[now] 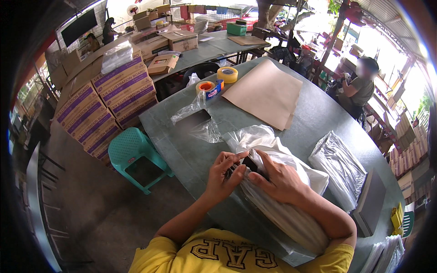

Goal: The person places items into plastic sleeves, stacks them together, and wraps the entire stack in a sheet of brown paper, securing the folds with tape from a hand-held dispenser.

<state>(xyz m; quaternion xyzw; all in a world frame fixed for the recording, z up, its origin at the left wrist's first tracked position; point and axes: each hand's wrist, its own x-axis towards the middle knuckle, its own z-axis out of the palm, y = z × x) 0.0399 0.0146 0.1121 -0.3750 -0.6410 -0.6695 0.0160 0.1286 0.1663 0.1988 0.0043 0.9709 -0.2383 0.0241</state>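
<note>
My left hand (224,176) is closed, with fingertips and thumb pinching the edge of a clear plastic bag. My right hand (278,181) curls over the same edge from the other side, thumb and fingers gripping it. Between the two hands shows a small black patch (250,164); whether it is an object or the bag's dark contents I cannot tell. The plastic bag bundle (291,219) lies long and slanting under my right forearm. Just beyond my hands a crumpled white plastic bag (275,144) rests against it.
A brown paper sheet (266,93), tape rolls (227,74) and a dark flat piece in clear plastic (195,120) lie across the grey table (332,113). At right are a plastic-wrapped pack (337,166) and dark boards (369,202). A green stool (132,150) and stacked cartons (91,107) stand left. A person (362,86) sits far right.
</note>
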